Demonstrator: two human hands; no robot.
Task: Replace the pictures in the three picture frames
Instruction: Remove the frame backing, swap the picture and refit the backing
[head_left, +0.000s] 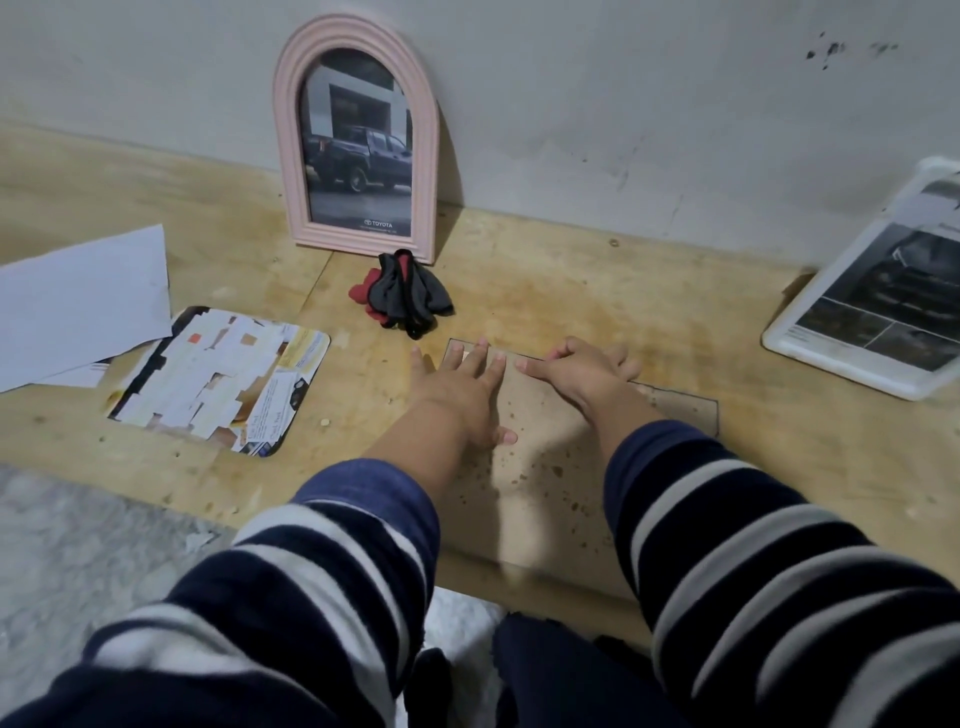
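Both hands rest on a flat brown speckled backing board (540, 447) lying on the plywood table (571, 291): the left hand (462, 384) lies with fingers spread straight, and the right hand (582, 371) presses its extended forefinger on the board, other fingers curled, holding nothing. Beyond the board, a pink arched picture frame (358, 140) leans on the wall, its truck picture reading "TOYOTA". Right of the board lies a white rectangular frame (852, 358); left, a rounded printed sheet (223, 379).

Both hands forward, left hand (462, 387) flat with fingers spread, right hand (582, 375) loosely curled
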